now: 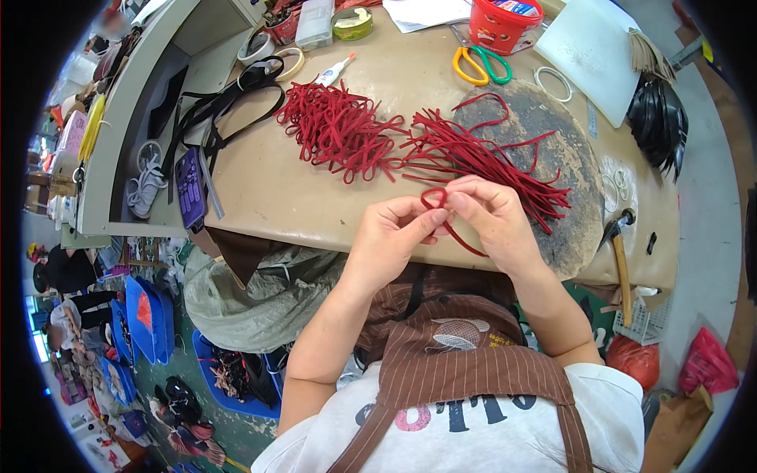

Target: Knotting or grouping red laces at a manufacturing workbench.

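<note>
Between my hands, over the table's front edge, is a thin red strap [430,195] bent into a small loop. My left hand [400,226] pinches it from the left with thumb and fingers. From the right, my right hand [482,206] grips the same strap, its thumb and fingertips close to the left ones. A loose tail of the strap hangs below the right fingers. Beyond my hands lies a heap of looped red straps [335,130]. To its right, a bundle of straight red straps [505,162] rests partly on a round dark board [572,229].
Scissors with yellow and green handles [482,66] lie beside a red tub [505,27] at the back. A hammer [620,260] overhangs the right edge. Black straps [236,98], a glue bottle [334,71] and a purple phone [190,189] occupy the left side.
</note>
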### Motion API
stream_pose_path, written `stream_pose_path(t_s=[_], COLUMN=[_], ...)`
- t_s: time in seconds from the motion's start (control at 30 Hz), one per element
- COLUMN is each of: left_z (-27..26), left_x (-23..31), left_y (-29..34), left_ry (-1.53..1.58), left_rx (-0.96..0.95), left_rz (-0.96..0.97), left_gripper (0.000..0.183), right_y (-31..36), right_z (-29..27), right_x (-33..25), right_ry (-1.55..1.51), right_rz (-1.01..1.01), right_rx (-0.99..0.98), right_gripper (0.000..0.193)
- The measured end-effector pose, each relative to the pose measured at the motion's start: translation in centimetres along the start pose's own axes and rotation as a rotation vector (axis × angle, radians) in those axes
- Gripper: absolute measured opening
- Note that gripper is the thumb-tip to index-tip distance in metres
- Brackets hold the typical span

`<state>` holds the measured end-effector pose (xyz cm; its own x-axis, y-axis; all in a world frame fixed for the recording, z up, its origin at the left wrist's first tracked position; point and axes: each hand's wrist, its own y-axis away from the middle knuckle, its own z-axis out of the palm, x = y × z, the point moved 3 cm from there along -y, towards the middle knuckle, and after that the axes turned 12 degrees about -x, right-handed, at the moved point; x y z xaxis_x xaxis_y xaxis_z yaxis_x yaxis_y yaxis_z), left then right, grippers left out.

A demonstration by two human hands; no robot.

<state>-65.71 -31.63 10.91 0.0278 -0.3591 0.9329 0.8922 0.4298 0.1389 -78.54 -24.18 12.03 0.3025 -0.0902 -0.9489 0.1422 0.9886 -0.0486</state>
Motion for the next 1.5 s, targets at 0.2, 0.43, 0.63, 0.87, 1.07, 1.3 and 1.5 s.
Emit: stream_pose_path(t_s=[0.2, 0.43, 0.63, 0.87, 1.07, 1.3, 1.5], left_z=[-0.2, 0.5, 0.9, -0.2, 0.2, 0.2, 0.2], left_x=[-0.5, -1.3, -1.6, 2.9, 1.6, 1.2, 0.3], left_y=[-0.1, 0.2, 0.2, 0.6, -0.3, 0.3, 0.3], left_ry=[0.271, 0.558, 0.840, -0.754, -0.475, -0.358, -0.239], left_rx=[0.065, 0.028, -0.032, 0.419, 0.048, -0.080, -0.167], left_rz=[0.016, -0.074, -0.011, 0.429, -0.068, -0.160, -0.193], left_gripper=[0.017, 0.023, 0.017, 0.011, 0.016, 0.016, 0.013], right_y=[1.6, 1.2, 1.2, 2.0, 0.3, -0.2, -1.6], right_z=[0.3, 0.1, 0.3, 0.0, 0.7, 0.9, 0.2], right_x=[-0.3, -0.5, -0.4, -4.3, -6.1, -5.4, -6.1], right_ry=[0.326, 0.305, 0.366, 1.000, 1.434, 1.310, 1.195], right_rz=[0.167, 0.062, 0.044, -0.020, -0.010, -0.042, -0.058], right_rx=[-0.046, 0.022, 0.029, -0.076, -0.374, -0.368, -0.455], right_gripper=[0.014, 0.012, 0.013, 0.014, 0.011, 0.012, 0.008])
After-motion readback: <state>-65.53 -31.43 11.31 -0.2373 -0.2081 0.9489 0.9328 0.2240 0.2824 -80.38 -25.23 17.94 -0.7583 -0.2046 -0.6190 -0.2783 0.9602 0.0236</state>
